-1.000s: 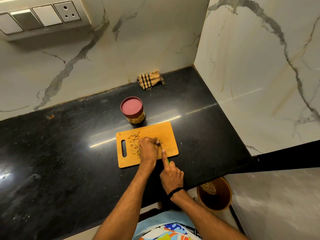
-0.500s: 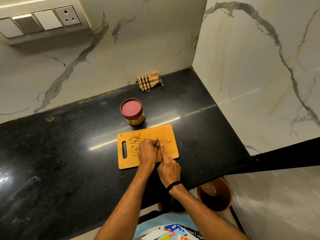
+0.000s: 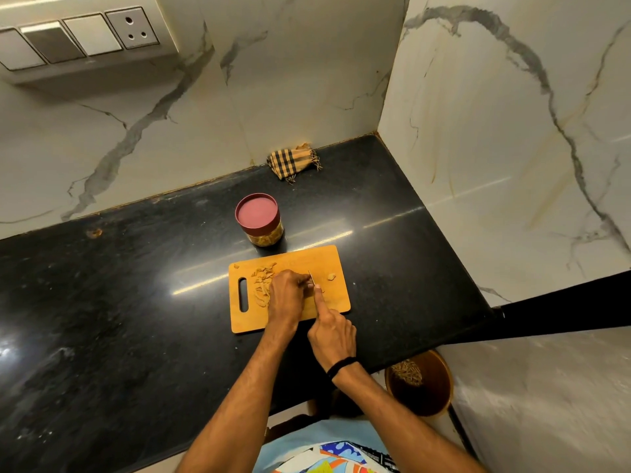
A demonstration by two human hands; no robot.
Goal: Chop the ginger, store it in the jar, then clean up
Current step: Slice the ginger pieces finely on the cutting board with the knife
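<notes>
Head view: mid-chop. Cut ginger (image 3: 262, 285) sits piled on board (image 3: 327, 259) just left of my left grip (image 3: 285, 295), which is curled over the bit being cut, hidden underneath. Right grip (image 3: 333, 332) clamped on knife (image 3: 310, 277), forefinger along the spine. Still to do: jar (image 3: 260, 220) behind the board is lidded, then filling and cleanup.

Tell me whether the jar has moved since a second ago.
No. The jar sits just behind the cutting board's far edge, same as before.
</notes>
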